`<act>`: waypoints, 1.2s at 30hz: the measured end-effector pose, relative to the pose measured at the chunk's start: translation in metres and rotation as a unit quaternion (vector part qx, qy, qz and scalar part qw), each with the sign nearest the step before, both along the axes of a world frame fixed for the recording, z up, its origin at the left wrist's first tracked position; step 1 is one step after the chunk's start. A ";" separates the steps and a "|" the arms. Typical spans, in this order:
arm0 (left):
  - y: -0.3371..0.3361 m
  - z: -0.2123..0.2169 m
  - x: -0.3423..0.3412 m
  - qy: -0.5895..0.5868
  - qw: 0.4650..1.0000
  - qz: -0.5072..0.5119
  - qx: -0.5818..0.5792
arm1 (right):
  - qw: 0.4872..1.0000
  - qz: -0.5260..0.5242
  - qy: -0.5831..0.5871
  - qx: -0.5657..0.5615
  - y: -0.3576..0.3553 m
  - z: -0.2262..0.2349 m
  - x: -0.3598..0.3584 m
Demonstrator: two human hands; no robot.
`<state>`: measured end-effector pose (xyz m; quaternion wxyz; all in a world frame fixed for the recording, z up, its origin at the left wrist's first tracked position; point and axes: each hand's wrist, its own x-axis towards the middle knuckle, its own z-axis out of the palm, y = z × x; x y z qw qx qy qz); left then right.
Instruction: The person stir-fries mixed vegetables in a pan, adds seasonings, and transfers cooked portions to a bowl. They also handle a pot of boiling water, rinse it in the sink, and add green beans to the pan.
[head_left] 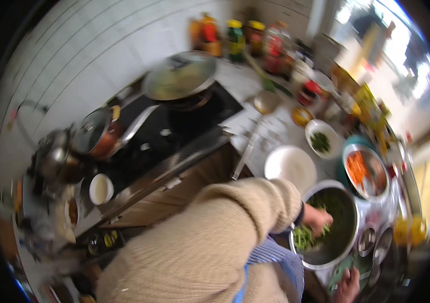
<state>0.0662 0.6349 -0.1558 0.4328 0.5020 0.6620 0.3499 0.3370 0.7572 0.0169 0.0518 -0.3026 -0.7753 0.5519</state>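
Observation:
My left hand (317, 220) reaches down into a wide steel bowl (355, 217), its fingers closed on chopped green vegetables (303, 238). More of the greens lie in the bowl around it. Low at the right, my right hand (347, 287) is by a green board (337, 272), fingers curled. Blur hides what it holds, if anything. Just beyond the steel bowl stands a white bowl (289, 164). A teal-rimmed bowl with a steel bowl inside holds orange shredded carrot (357, 169).
On the black cooktop (174, 134) sit a lidded pan (179, 76), its handle sticking toward me, and a copper-coloured pot (99, 134). A ladle (249, 149) lies on the counter. Bottles (235, 40) line the back wall; a small bowl of herbs (321, 139) and metal spoons (382, 245) are right.

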 end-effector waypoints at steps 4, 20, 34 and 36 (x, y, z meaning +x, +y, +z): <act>-0.003 0.042 0.004 -0.290 0.944 0.141 -0.064 | 0.882 0.097 -0.101 0.450 -0.047 0.112 -0.059; -0.271 0.227 -0.140 -0.448 0.789 0.296 0.297 | 0.710 0.266 0.327 0.565 -0.269 0.204 -0.462; -0.604 0.299 -0.212 -0.192 0.673 0.629 0.338 | 0.746 0.582 0.218 0.240 -0.527 0.038 -0.638; -0.624 0.298 -0.219 -0.184 0.660 0.633 0.359 | 0.744 0.574 0.191 0.285 -0.538 0.030 -0.649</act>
